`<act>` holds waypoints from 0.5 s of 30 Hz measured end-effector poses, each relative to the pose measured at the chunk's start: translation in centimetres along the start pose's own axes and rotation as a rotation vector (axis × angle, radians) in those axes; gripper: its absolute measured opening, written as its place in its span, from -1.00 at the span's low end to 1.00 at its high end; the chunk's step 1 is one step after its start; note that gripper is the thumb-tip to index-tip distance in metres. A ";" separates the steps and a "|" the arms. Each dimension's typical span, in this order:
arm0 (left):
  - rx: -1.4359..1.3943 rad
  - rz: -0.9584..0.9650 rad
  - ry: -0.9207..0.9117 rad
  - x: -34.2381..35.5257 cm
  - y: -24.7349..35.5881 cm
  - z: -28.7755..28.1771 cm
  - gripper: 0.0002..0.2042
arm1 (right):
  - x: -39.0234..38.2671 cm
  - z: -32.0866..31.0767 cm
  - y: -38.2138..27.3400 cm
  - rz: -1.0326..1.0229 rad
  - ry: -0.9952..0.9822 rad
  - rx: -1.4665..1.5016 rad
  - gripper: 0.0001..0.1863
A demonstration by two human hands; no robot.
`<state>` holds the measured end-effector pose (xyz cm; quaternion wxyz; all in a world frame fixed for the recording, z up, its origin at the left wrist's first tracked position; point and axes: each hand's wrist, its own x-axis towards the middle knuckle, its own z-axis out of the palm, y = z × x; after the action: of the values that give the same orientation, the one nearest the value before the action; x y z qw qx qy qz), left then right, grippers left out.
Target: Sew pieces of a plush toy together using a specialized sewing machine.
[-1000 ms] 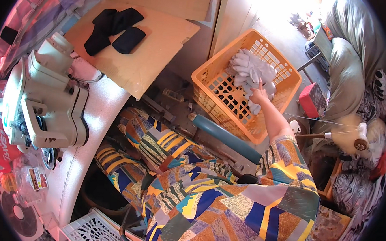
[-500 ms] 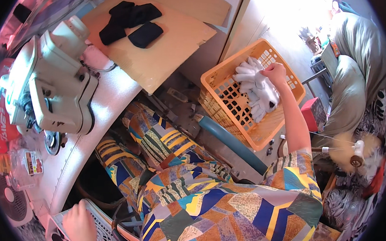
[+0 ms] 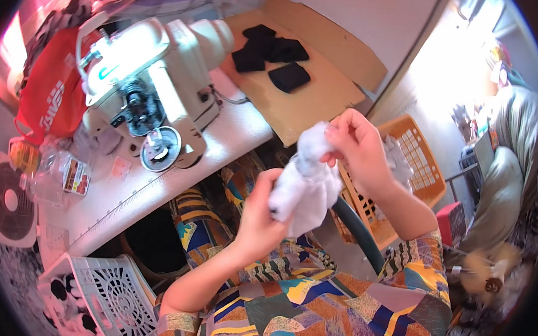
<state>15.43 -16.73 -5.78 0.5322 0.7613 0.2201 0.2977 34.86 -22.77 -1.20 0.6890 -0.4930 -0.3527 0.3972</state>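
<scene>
In front of my body, both hands hold a white fluffy plush piece [image 3: 311, 198], sewn in a bulging shape with a small dark spot at its lower left. My left hand [image 3: 259, 220] grips its left side, with the thumb on top. At its upper end, my right hand [image 3: 357, 150] pinches the narrower part between thumb and fingers. More white plush pieces [image 3: 398, 163] lie in the orange plastic basket [image 3: 427, 154] behind my right hand, which partly hides them.
A white sewing machine [image 3: 163, 81] stands on the pale table [image 3: 112, 208] at left. Black fabric pieces [image 3: 289, 77] lie on cardboard [image 3: 255, 99] beyond it. A white basket [image 3: 119, 294] with black-and-white plush is at lower left, near a fan [image 3: 9, 198]. A grey-blue bar [image 3: 360, 232] runs beside the orange basket.
My right hand has come out of the orange basket with a white plush piece. My left hand has risen from the white basket and grips it too. The view has turned left.
</scene>
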 end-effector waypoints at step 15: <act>-0.185 -0.306 -0.182 -5.2 1.4 -13.1 -0.34 | 0.3 9.0 4.8 -0.732 -0.938 -0.764 -0.66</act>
<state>2.74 -11.69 -2.24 0.6567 0.6906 0.2558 0.1625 26.16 -17.98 -3.44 0.3326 -0.3269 -0.8702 0.1591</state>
